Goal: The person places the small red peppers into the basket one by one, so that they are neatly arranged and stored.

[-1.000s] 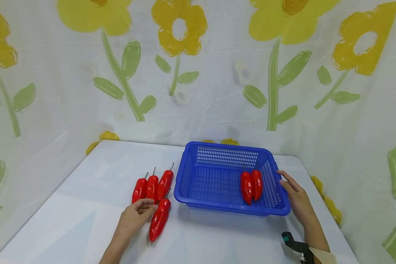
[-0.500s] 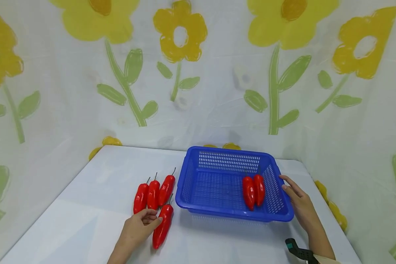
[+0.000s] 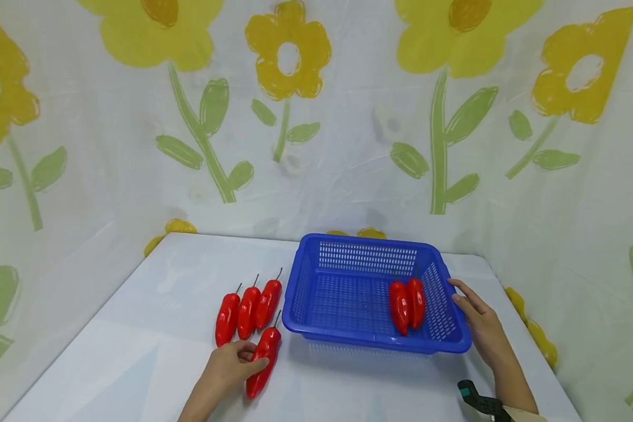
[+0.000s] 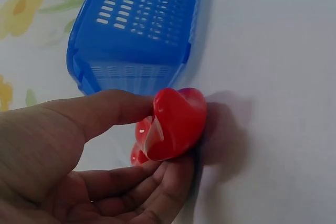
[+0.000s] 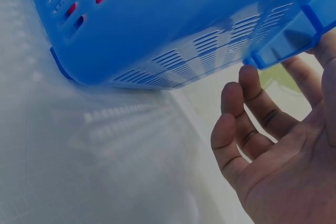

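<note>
A glossy red chili pepper (image 3: 264, 358) with a thin dark stem lies nearest the front of the table. My left hand (image 3: 229, 366) pinches it from the left; in the left wrist view the thumb is on one side of the pepper (image 4: 181, 121) and the fingers on the other. To the right stands a blue plastic basket (image 3: 369, 339) with slotted walls. With thumb and forefinger, my right hand (image 3: 480, 328) grips its right rim, while the other fingers (image 5: 226, 137) curl loosely below the rim in the right wrist view.
Inside the basket, at its right end, two red peppers (image 3: 399, 308) lie side by side. Three more peppers (image 3: 248, 310) lie in a row left of the basket, just behind the left hand. A flowered cloth (image 3: 348, 146) hangs round the white table (image 3: 121, 346).
My left hand has moved slightly right and its thumb and fingers have taken hold of the front pepper. The right hand has stayed at the basket rim. The head view has tilted slightly.
</note>
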Action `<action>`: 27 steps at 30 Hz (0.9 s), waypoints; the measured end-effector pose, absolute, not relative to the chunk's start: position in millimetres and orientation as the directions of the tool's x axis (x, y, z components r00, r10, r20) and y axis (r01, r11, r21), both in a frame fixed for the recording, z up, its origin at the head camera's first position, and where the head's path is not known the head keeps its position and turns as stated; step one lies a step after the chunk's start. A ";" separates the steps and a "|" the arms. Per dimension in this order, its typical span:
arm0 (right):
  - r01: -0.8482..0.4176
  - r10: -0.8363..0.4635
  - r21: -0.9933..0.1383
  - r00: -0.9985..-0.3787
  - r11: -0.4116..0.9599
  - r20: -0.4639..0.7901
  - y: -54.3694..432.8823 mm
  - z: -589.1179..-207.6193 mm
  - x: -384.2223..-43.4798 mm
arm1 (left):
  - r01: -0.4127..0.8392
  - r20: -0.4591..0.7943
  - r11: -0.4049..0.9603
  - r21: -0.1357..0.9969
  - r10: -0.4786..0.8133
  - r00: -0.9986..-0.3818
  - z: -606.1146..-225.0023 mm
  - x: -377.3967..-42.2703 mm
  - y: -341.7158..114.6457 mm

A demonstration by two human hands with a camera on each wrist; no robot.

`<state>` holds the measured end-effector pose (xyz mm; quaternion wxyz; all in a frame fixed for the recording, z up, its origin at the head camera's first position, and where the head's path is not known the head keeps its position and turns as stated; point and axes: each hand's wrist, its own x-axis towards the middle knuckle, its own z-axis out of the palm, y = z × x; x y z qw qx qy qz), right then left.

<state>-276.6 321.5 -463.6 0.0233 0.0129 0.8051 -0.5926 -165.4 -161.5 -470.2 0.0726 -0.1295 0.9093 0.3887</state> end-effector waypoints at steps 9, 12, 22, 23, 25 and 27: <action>0.032 -0.016 -0.962 -0.999 0.270 -0.038 322.3 -466.5 -278.1 | -0.335 -0.257 0.616 0.713 -0.215 -0.942 -466.3 -162.2 -165.3; 0.029 -0.016 -0.965 -0.999 0.262 -0.034 323.2 -468.1 -277.4 | -0.320 -0.243 0.613 0.723 -0.208 -0.947 -459.1 -161.0 -167.2; 0.032 -0.004 -0.958 -0.999 0.286 -0.035 322.2 -465.6 -276.5 | -0.303 -0.204 0.547 0.780 -0.235 -0.950 -437.7 -164.1 -174.8; 0.032 -0.006 -0.958 -0.999 0.284 -0.035 322.3 -465.9 -276.6 | -0.305 -0.205 0.537 0.787 -0.239 -0.949 -435.9 -164.7 -175.5; 0.030 -0.008 -0.958 -0.999 0.284 -0.034 322.5 -466.0 -276.7 | -0.304 -0.205 0.514 0.802 -0.241 -0.949 -431.5 -166.6 -176.7; 0.030 -0.011 -0.957 -0.999 0.288 -0.034 323.3 -466.5 -276.6 | -0.298 -0.201 0.496 0.815 -0.240 -0.950 -426.9 -169.1 -177.1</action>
